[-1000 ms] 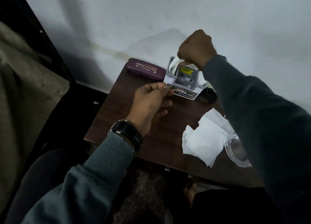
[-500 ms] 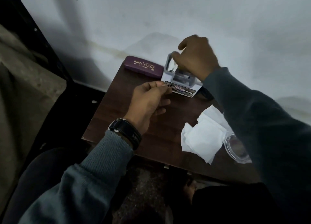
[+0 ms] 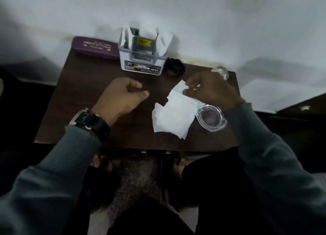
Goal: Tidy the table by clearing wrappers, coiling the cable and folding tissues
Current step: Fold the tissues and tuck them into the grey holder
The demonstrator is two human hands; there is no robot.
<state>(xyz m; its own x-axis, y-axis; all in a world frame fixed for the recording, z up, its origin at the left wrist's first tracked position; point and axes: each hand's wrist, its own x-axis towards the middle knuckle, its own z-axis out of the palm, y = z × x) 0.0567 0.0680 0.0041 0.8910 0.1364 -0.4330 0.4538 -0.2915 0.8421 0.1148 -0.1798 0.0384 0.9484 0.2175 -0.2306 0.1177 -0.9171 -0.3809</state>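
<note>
A loose pile of white tissues (image 3: 173, 113) lies on the right half of the small dark wooden table (image 3: 91, 86). My right hand (image 3: 210, 90) pinches the far corner of the top tissue. My left hand (image 3: 122, 95), with a black watch on the wrist, hovers over the table's middle, fingers curled with nothing in them. A coiled black cable (image 3: 174, 66) sits at the back beside a white-and-grey organiser box (image 3: 141, 58) that holds white paper and a yellow-labelled item.
A maroon spectacle case (image 3: 96, 47) lies at the back left against the white wall. A clear glass ashtray (image 3: 211, 118) stands at the right edge, touching the tissues. A crumpled silvery wrapper (image 3: 220, 71) shows behind my right hand. My knees and feet are under the table's near edge.
My right hand has left the organiser box and come down to the tissue pile, taking hold of a corner. My left hand let go of the box's front and drew back. The view tilted down.
</note>
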